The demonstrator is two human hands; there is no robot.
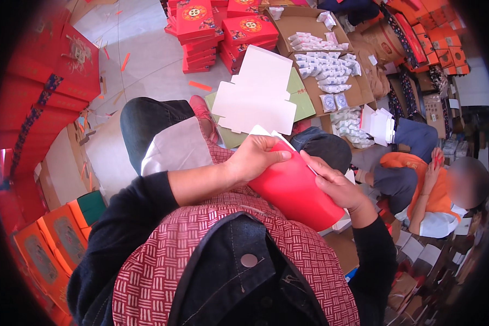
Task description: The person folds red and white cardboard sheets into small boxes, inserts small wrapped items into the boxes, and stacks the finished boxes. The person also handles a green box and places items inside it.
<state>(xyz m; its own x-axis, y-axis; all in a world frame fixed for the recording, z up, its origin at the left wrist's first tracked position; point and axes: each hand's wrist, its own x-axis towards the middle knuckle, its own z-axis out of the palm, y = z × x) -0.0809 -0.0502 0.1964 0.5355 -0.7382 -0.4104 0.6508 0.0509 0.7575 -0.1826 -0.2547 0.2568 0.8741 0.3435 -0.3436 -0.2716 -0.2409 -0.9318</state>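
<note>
I hold a red card box blank (pixel 294 191) over my lap, its white inner side showing along the upper edge. My left hand (pixel 255 158) pinches its upper left edge, thumb on the red face. On the right edge, my right hand (pixel 336 186) grips the card with thumb and fingers. Beyond my hands, several flat white box blanks (pixel 259 87) lie, with cut flaps, on a green box (pixel 300 96).
Red gift boxes (pixel 196 20) are stacked ahead. An open carton (pixel 358 89) at right holds small white packets (pixel 326 65). Large red boxes (pixel 79 62) and orange boxes (pixel 51 242) stand left. A seated person in an orange vest (pixel 405 165) is close on my right.
</note>
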